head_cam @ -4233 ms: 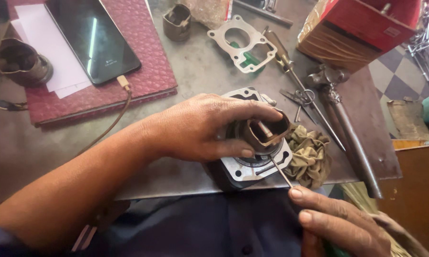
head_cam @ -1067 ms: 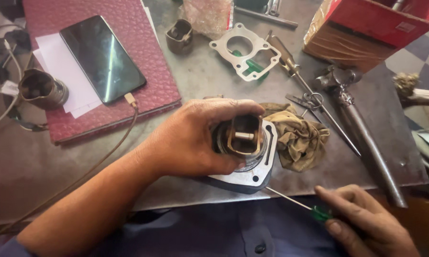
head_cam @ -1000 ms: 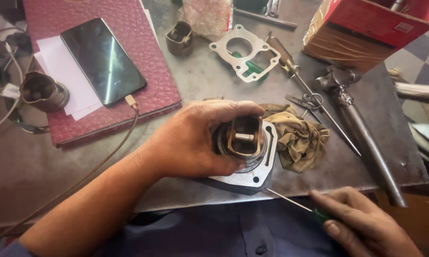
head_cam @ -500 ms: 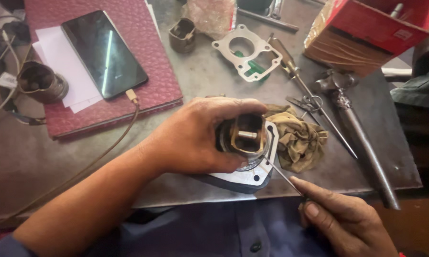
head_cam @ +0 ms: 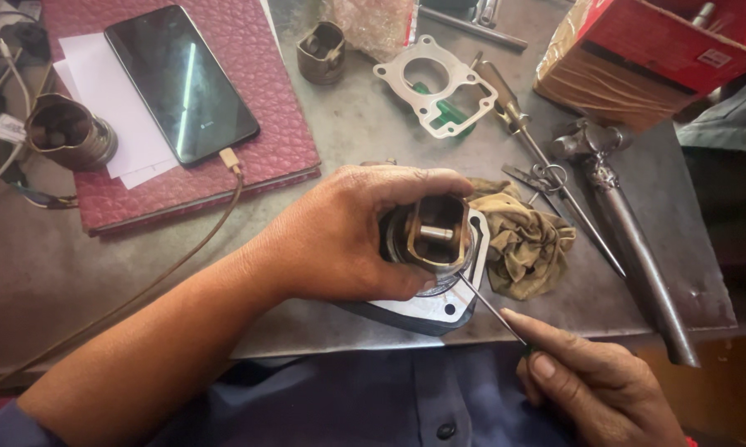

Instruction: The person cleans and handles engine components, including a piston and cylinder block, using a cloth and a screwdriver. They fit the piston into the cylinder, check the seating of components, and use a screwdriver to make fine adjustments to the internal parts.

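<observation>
Wrapped firmly around a brass-coloured piston (head_cam: 433, 234), the left hand (head_cam: 352, 236) has its thumb arched over the top and its fingers curled below, pressing the piston down into the bore of a grey metal cylinder block (head_cam: 435, 302) that lies flat near the front edge of the table (head_cam: 75, 281). The right hand (head_cam: 601, 385) has a closed grip on a thin screwdriver (head_cam: 490, 310), forefinger stretched along its shaft, with the tip angled up against the lower rim of the piston, where it meets the block. Judging by how things lie, the piston is already seated in the bore with its pin showing across the open underside, and the fine work at its edge is what remains; whether a clip or ring is in place there is too small to tell. A crumpled tan rag (head_cam: 526, 240) lies just beside the block on the right, touching it. Farther back sit a white gasket (head_cam: 433, 83), a second screwdriver (head_cam: 522, 132), small pliers (head_cam: 547, 178) and a long steel wrench (head_cam: 630, 240). At the left, a phone (head_cam: 178, 79) rests on a maroon notebook (head_cam: 257, 124), its cable trailing off the table, and another piston (head_cam: 68, 132) stands near some papers.
</observation>
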